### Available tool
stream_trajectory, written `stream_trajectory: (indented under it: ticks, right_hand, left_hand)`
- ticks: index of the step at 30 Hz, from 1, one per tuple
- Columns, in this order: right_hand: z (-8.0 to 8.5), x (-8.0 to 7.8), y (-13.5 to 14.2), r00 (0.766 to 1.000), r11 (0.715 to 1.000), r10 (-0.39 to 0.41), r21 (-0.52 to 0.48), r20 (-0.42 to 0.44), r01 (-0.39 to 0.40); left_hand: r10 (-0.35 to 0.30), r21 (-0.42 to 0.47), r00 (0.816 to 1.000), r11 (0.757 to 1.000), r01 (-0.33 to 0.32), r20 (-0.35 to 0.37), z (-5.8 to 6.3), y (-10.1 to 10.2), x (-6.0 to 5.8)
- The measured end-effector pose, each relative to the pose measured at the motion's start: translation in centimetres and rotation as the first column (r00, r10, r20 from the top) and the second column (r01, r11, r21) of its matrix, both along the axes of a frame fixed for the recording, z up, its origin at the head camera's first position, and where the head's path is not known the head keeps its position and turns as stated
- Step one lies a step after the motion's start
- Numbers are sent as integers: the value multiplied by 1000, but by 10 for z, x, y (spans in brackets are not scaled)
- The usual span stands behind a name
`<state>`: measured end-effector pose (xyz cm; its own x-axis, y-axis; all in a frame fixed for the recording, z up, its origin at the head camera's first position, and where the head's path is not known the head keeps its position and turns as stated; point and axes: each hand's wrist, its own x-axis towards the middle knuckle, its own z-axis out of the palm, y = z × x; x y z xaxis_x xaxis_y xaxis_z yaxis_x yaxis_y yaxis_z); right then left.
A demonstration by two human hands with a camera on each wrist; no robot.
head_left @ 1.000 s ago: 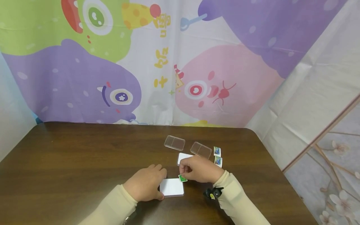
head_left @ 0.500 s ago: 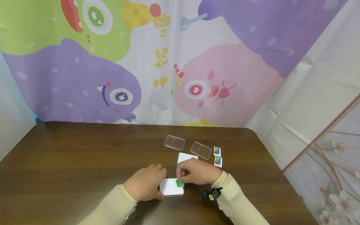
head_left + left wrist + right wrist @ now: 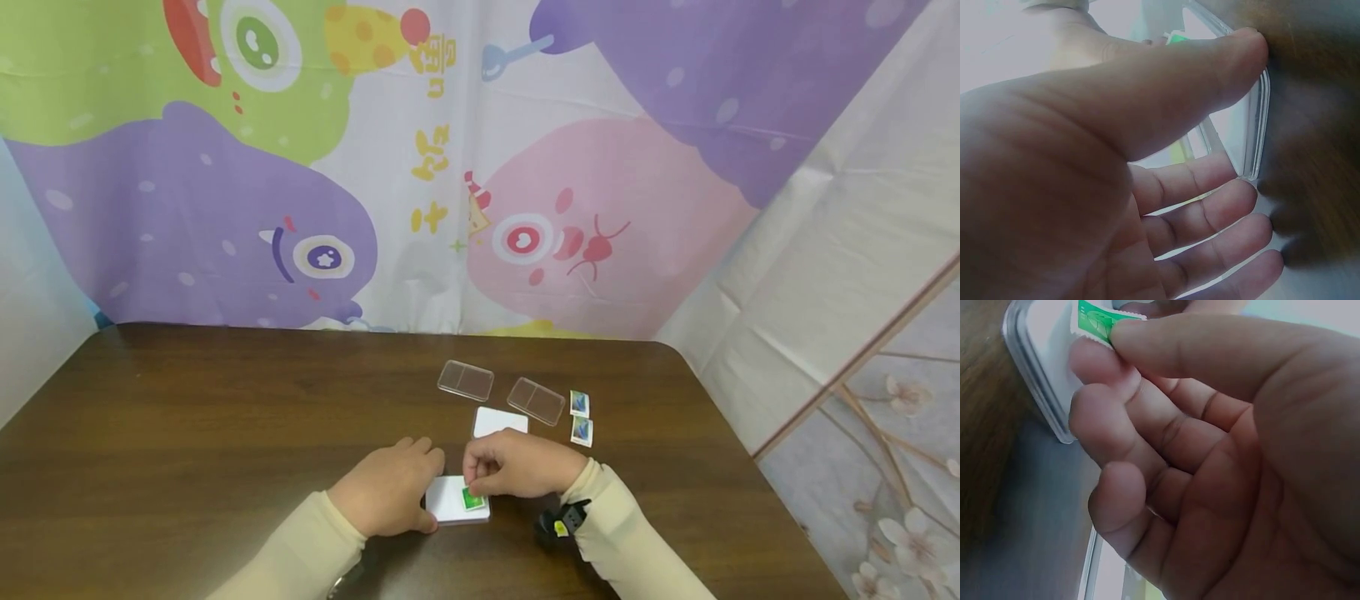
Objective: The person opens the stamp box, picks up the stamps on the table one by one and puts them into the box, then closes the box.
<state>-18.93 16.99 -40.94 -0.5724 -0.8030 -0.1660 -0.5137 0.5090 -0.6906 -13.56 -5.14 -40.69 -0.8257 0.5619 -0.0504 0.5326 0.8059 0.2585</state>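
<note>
At the lower centre of the frame, the grip of the left hand is holding the left end of a flat white rectangular case, while the grip of the right hand is pinching a small green white-bordered stamp over its right end. Right of centre, two clear rectangular plastic covers and two blue-printed white-bordered stamps are lying on the brown wooden table.

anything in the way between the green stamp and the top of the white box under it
Nothing visible is. The right hand pinches the green stamp over the right end of the white box; whether they touch is unclear. The left hand is at the box's left end, apart from the stamp.
</note>
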Motion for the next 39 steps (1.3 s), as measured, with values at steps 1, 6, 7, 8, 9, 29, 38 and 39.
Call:
stream_trajectory:
  ticks: [1,6,7,8,9,29,38,39]
  right_hand:
    - [0,0,0,1000,1000,0,6,-5,0]
    - [-2,0,-1,999,999,-11,53,-48,14]
    - [-2,0,-1,998,998,-15,62,-59,18]
    - [-3,0,0,997,997,-18,69,-68,23]
    - [-4,-1,0,997,997,-22,77,-78,28]
    - [-3,2,-1,987,988,-75,124,-141,92]
    - [-3,1,-1,976,984,-49,159,-214,84]
    - [-3,1,0,974,983,-46,161,-222,84]
  left_hand:
    - [0,0,1000,1000,0,0,0,0,0]
    - [-7,-2,1000,1000,7,-15,0,0,0]
    - [-10,-1,1000,1000,10,-19,-1,0,0]
    - [-12,0,1000,1000,12,-22,-1,-1,0]
    - [-14,2,1000,1000,14,-24,0,-1,0]
    - [-2,9,1000,1000,3,-7,0,-2,1]
    - [-1,-10,1000,1000,1,5,-1,-1,0]
    - [0,-12,1000,1000,0,6,-1,0,0]
